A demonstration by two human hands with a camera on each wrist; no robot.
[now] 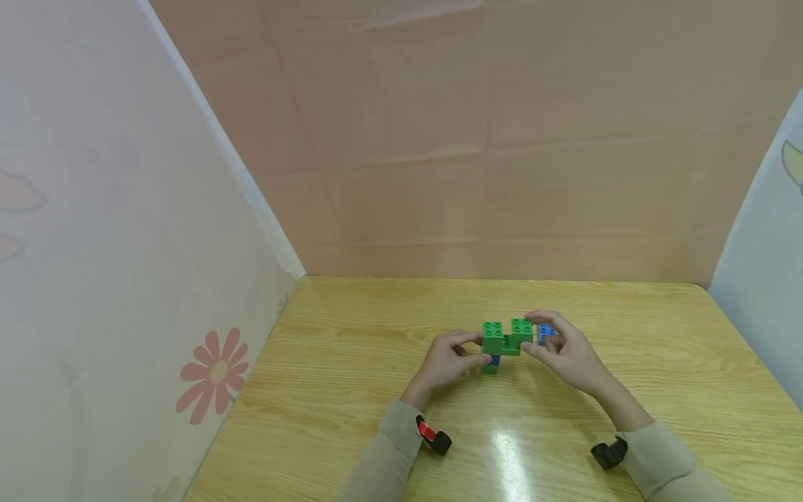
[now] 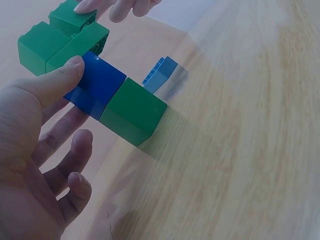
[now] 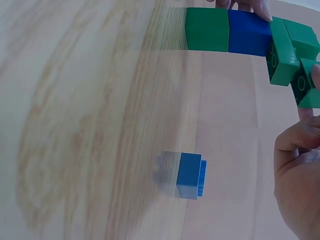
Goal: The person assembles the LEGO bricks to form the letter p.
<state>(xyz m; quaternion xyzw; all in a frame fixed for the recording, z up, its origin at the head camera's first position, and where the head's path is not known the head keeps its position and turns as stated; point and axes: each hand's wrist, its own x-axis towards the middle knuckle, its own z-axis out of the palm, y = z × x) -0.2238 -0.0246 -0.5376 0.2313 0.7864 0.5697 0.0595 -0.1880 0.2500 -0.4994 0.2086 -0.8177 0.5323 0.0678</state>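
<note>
With the left hand (image 1: 447, 360) pinching the green-and-blue plastic brick tower (image 1: 492, 344) on the wood-grain table (image 1: 351, 390) and the right hand (image 1: 572, 359) pinching a square green plastic brick (image 1: 522, 332) at its right overhang (image 1: 511, 351), pressing down on that unsupported side could tip it rightward

The person's sleeved left forearm (image 1: 384, 454) and sleeved right forearm (image 1: 661, 464) reach forward, slanting inward so that the hands come near each other. The left hand (image 1: 447, 361) pinches with its thumb (image 2: 56, 82) outstretched, while its ring finger (image 2: 75, 157) and little finger (image 2: 76, 199) curl loosely, free. The right hand (image 1: 569, 357) pinches too, its index finger (image 1: 553, 319) arched beyond the nearer thumb (image 1: 541, 353).
</note>
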